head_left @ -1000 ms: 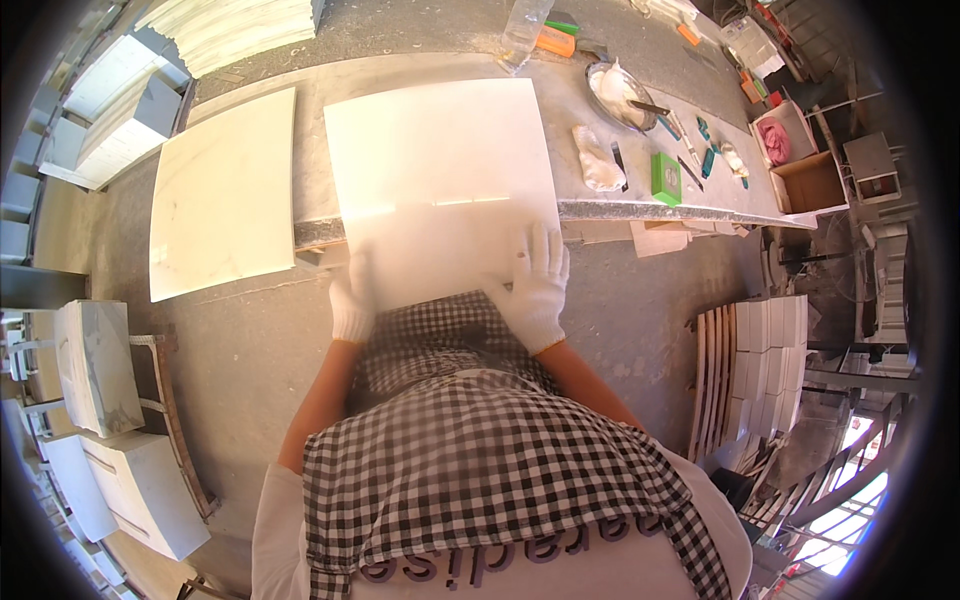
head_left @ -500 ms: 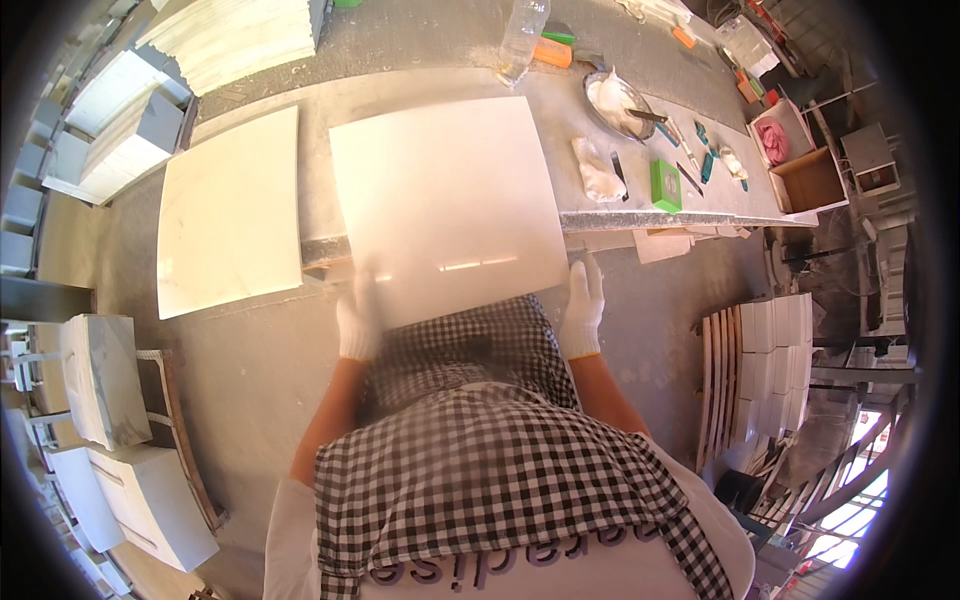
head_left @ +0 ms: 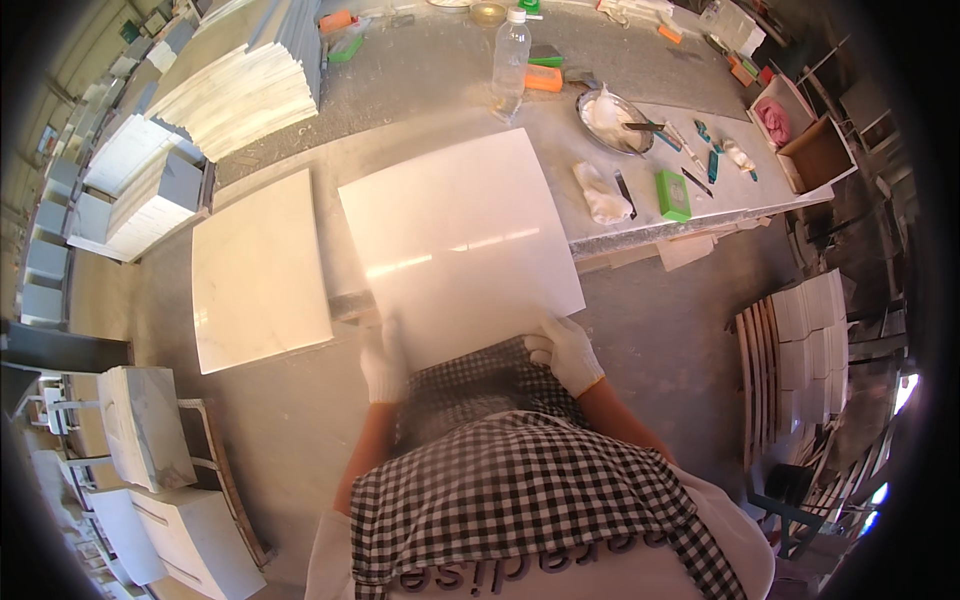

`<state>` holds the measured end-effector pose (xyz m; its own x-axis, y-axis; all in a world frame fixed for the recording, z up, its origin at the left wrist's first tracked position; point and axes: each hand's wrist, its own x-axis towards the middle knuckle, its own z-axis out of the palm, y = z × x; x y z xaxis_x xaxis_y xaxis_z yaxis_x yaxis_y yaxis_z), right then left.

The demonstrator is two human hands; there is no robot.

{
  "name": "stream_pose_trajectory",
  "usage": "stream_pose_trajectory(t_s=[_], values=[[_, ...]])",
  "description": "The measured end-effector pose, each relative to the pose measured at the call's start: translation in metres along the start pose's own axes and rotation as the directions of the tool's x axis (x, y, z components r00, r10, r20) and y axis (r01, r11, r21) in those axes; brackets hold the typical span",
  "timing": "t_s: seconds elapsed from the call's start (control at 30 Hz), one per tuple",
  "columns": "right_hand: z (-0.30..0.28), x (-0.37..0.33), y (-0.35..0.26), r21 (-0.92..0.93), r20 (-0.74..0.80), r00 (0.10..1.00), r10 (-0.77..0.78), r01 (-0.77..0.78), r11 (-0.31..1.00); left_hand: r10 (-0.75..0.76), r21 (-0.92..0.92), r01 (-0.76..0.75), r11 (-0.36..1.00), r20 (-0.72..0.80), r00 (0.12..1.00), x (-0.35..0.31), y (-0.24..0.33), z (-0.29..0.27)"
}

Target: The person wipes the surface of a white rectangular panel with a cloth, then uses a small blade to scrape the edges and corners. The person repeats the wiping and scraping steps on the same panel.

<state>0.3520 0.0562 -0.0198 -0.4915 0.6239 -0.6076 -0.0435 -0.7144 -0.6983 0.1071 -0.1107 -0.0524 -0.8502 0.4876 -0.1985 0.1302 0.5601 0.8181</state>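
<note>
A glossy white square tile [head_left: 455, 235] lies on the worktable, its near part jutting over the front edge toward my checked apron. My right hand [head_left: 568, 355], in a white knitted glove, grips the tile's near edge by the right corner, fingers curled at the rim. On the other side my gloved left hand [head_left: 383, 365], a little blurred, holds the tile's left edge close to the near corner. Part of its fingers is hidden by the tile. To the left lies a second pale tile [head_left: 262, 270], untouched, also overhanging the table.
Right on the worktable [head_left: 610, 238] are a bowl of white paste [head_left: 612, 122], a crumpled white cloth [head_left: 603, 195], a green box [head_left: 673, 195] and several thin tools. Behind the tile stands a clear bottle [head_left: 510, 65]. Tile stacks [head_left: 245, 95] rise far left; more stacks [head_left: 805, 350] stand right.
My right hand has moved from beside the tile's right edge to its near edge, fingers now curled. The view has shifted, so the things on the table appear lower.
</note>
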Motion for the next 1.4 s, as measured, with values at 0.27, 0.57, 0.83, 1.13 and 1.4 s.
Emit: stream_pose_trajectory(t_s=[0.27, 0.57, 0.83, 1.13, 1.4], values=[[-0.022, 0.022, 0.019, -0.028, 0.033, 0.999, 0.017, -0.016, 0.999, 0.258, 0.366, -0.201, 0.909, -0.115, 0.959, 0.006, 0.074, -0.049], [-0.032, 0.029, 0.027, -0.054, 0.053, 0.999, 0.001, 0.002, 0.999, 0.862, 0.64, -0.654, 0.403, -0.026, 0.506, 0.13, 0.153, -0.022], [-0.016, 0.021, 0.019, 0.061, 0.018, 1.0, -0.005, 0.004, 0.998, 0.468, 0.502, -0.538, 0.677, 0.27, 0.841, 0.184, 0.189, 0.003], [-0.023, -0.005, -0.066, -0.289, 0.016, 0.933, -0.359, 0.348, 0.892, 0.166, 0.078, -0.187, 0.979, 0.218, 0.962, 0.136, 0.166, -0.053], [-0.007, 0.045, -0.164, -0.474, 0.162, 0.801, -0.577, 0.576, 0.666, 0.069, -0.391, -0.077, 0.917, -0.034, 0.997, 0.062, 0.12, -0.034]])
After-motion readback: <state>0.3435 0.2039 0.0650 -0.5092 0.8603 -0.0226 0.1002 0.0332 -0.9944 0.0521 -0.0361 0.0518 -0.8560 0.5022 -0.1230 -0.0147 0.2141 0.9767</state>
